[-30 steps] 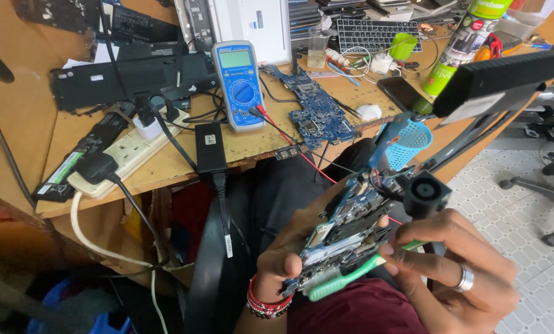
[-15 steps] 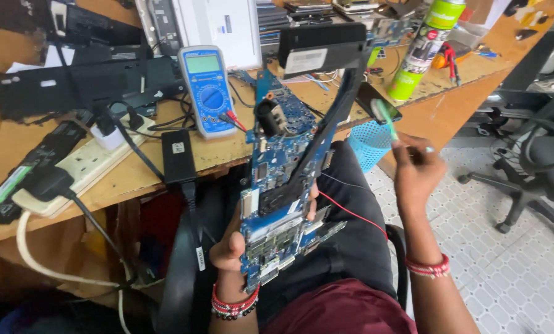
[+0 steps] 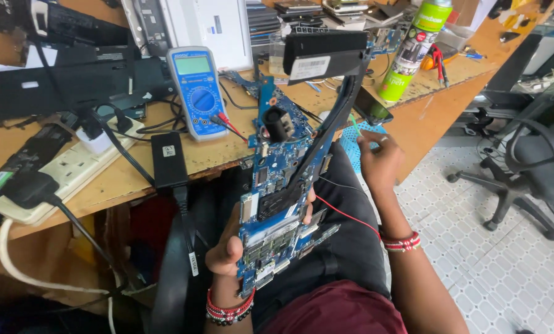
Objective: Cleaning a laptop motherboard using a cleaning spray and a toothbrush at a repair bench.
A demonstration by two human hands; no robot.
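I sit at a wooden workbench (image 3: 134, 176) and look down at my lap. Nearest to me, my left hand (image 3: 230, 250) grips a blue laptop circuit board (image 3: 277, 204) by its lower left edge, thumb on the front, fingers wrapped behind it. The board stands almost upright over my thighs, its top leaning toward the bench. A black cooling pipe (image 3: 326, 133) runs up the board's right side to a flat black heat sink block (image 3: 326, 54) that sticks out above the board's top edge. A small round black fan (image 3: 278, 124) sits near the board's upper end. A thin red wire (image 3: 345, 216) trails from the board's right side across my dark trousers.

Right of the board, my right hand (image 3: 379, 162) is raised with its fingers curled narrowly together, pinching a slim green-handled tool (image 3: 354, 124) over a light blue mesh basket (image 3: 354, 142). Red beaded bracelets circle both wrists.

Beyond the board, on the bench to its left, lie a black power adapter (image 3: 168, 159), a blue multimeter (image 3: 197, 93) with red and black leads, and a white power strip (image 3: 60, 176). Farther back, right of the board's top, stands a green spray can (image 3: 416, 49). A grey office chair (image 3: 524, 167) stands on the tiled floor far to the board's right.
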